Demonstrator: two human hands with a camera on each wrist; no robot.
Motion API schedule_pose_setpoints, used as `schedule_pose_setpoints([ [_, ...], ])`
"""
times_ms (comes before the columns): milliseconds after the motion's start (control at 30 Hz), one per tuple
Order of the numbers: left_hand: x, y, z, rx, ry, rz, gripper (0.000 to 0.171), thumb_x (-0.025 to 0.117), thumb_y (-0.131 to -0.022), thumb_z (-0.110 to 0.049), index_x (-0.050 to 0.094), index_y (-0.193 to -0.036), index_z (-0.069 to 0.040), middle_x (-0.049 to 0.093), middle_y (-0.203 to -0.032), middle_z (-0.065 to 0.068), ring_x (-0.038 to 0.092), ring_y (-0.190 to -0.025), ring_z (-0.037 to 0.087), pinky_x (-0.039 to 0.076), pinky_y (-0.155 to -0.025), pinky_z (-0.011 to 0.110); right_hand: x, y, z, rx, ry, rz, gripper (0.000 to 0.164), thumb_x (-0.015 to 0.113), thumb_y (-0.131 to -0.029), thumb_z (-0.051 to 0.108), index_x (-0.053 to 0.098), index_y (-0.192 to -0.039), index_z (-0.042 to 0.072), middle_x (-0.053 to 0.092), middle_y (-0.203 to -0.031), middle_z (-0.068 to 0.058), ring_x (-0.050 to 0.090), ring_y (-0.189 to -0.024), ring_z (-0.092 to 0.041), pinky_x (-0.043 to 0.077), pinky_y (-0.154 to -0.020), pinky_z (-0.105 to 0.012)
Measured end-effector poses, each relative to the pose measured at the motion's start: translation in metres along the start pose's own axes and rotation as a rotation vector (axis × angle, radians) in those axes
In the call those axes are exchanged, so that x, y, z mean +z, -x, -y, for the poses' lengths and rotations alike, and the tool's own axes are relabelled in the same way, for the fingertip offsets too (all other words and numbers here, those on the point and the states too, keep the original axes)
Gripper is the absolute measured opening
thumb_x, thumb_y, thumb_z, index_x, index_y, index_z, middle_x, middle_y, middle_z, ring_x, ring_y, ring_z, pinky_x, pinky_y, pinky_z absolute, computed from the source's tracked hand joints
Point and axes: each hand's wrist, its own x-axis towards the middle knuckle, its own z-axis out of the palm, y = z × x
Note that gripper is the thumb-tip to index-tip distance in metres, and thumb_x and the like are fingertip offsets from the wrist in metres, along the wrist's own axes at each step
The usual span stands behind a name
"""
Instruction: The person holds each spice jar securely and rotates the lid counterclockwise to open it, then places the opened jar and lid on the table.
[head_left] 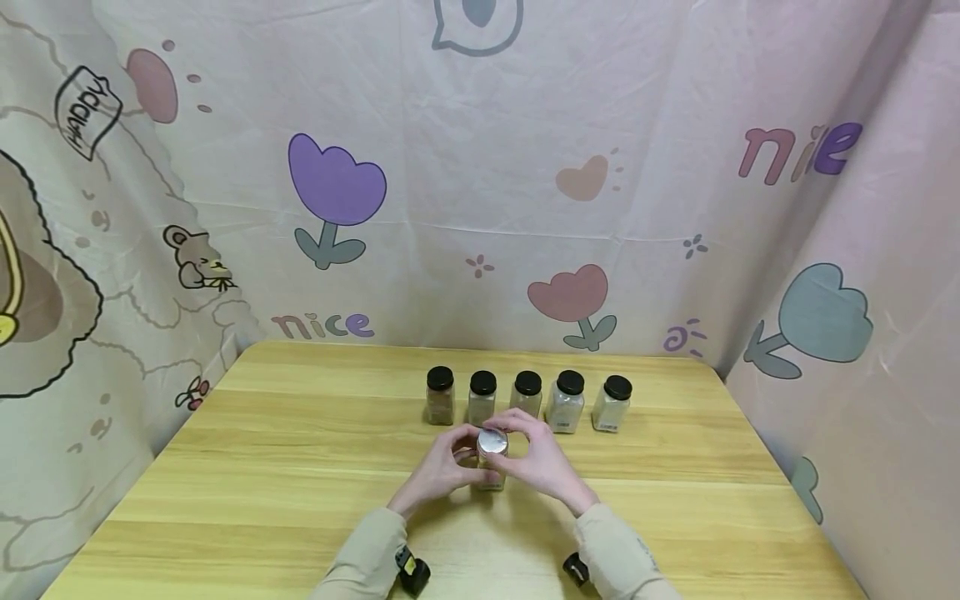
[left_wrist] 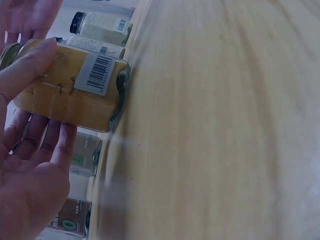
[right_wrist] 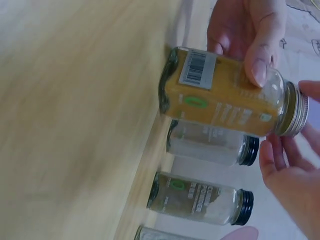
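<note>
A glass spice jar [head_left: 491, 482] of yellow-brown powder, with a silver screw lid [head_left: 492, 441], stands near the middle of the wooden table. My left hand [head_left: 444, 472] grips the jar body between thumb and fingers; in the left wrist view its thumb [left_wrist: 30, 67] lies across the glass beside a barcode label [left_wrist: 95, 73]. My right hand [head_left: 543, 458] has its thumb and fingers round the silver lid, which the right wrist view shows seated on the jar's neck [right_wrist: 295, 110]. Part of the jar is hidden behind the fingers.
Behind the hands stands a row of several black-capped spice jars, from a brown one [head_left: 440, 398] on the left to a pale one [head_left: 612, 406] on the right. The wooden table [head_left: 300, 433] ends at a printed curtain [head_left: 450, 167] at the back.
</note>
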Motion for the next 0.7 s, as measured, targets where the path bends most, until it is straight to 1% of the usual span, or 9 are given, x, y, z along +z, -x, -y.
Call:
schedule_pose_setpoints([
  [67,-0.0004,0.0001,0.0002,0.002,-0.006,-0.002,0.052,0.085,-0.077,-0.006,0.06,-0.121,0.004,0.062,-0.126,0.022,0.063,-0.12,0.035,0.054,-0.107,0.031,-0.0014,0.001,-0.0017,-0.002,-0.017,0.031,0.05,0.082,-0.08,0.014,0.066,-0.128,0.011,0.066,-0.13,-0.006,0.06,-0.122,-0.029,0.048,-0.107,-0.057],
  [100,-0.0006,0.0002,0.0001,0.003,-0.007,-0.003,0.052,0.085,-0.077,-0.006,0.06,-0.121,0.004,0.062,-0.126,0.022,0.063,-0.12,0.034,0.054,-0.107,0.03,-0.0018,0.0014,-0.0024,0.003,-0.023,0.038,0.054,0.082,-0.08,0.015,0.065,-0.131,0.011,0.065,-0.131,-0.006,0.059,-0.123,-0.029,0.047,-0.108,-0.058],
  [200,-0.0014,-0.0001,0.0004,0.005,-0.014,-0.002,0.051,0.085,-0.077,-0.005,0.06,-0.12,0.003,0.062,-0.125,0.022,0.063,-0.118,0.033,0.054,-0.107,0.03,-0.0012,0.0011,-0.0035,0.036,-0.025,0.024,0.062,0.087,-0.078,0.022,0.061,-0.133,0.01,0.063,-0.129,-0.009,0.057,-0.122,-0.026,0.047,-0.108,-0.055],
  [300,-0.0021,-0.0002,0.0008,0.011,-0.023,0.001,0.05,0.085,-0.078,-0.005,0.06,-0.12,0.004,0.062,-0.125,0.021,0.063,-0.117,0.031,0.055,-0.106,0.03,0.0009,-0.0002,-0.0029,0.09,-0.014,-0.005,0.066,0.09,-0.073,0.029,0.062,-0.128,0.008,0.06,-0.119,-0.008,0.055,-0.115,-0.022,0.049,-0.106,-0.051],
  [400,-0.0023,-0.0003,0.0007,0.012,-0.025,0.004,0.049,0.085,-0.078,-0.005,0.06,-0.12,0.003,0.063,-0.124,0.021,0.063,-0.118,0.03,0.054,-0.107,0.031,0.0032,-0.0015,-0.0014,0.137,-0.01,-0.032,0.064,0.092,-0.07,0.033,0.062,-0.121,0.01,0.058,-0.111,-0.003,0.052,-0.111,-0.018,0.049,-0.103,-0.051],
  [467,-0.002,-0.0004,0.0005,0.014,-0.024,0.005,0.049,0.085,-0.078,-0.006,0.06,-0.119,0.003,0.063,-0.124,0.02,0.064,-0.118,0.028,0.054,-0.107,0.033,0.0049,-0.0024,-0.0012,0.146,-0.002,-0.048,0.06,0.093,-0.069,0.033,0.062,-0.116,0.012,0.057,-0.107,0.0,0.051,-0.108,-0.016,0.049,-0.101,-0.05],
  [533,-0.0016,-0.0007,0.0003,0.011,-0.024,0.005,0.048,0.085,-0.078,-0.007,0.061,-0.119,0.002,0.064,-0.124,0.019,0.063,-0.117,0.024,0.053,-0.108,0.033,0.0059,-0.003,-0.0012,0.144,0.004,-0.061,0.056,0.093,-0.07,0.032,0.063,-0.113,0.013,0.058,-0.105,0.002,0.051,-0.106,-0.015,0.05,-0.099,-0.047],
  [600,-0.0011,-0.0009,0.0,0.015,-0.026,0.005,0.048,0.086,-0.078,-0.008,0.061,-0.119,0.001,0.064,-0.123,0.018,0.063,-0.115,0.021,0.053,-0.108,0.033,0.0062,-0.0034,-0.001,0.129,0.009,-0.068,0.052,0.092,-0.07,0.03,0.065,-0.11,0.012,0.06,-0.105,0.001,0.053,-0.104,-0.016,0.05,-0.096,-0.042],
  [700,-0.0005,-0.0006,-0.0004,0.016,-0.021,0.006,0.048,0.085,-0.078,-0.007,0.061,-0.118,0.002,0.064,-0.123,0.018,0.063,-0.114,0.02,0.053,-0.108,0.033,0.0052,-0.0037,-0.0011,0.104,0.003,-0.065,0.047,0.091,-0.072,0.026,0.067,-0.109,0.011,0.064,-0.106,0.001,0.054,-0.103,-0.016,0.049,-0.095,-0.034],
])
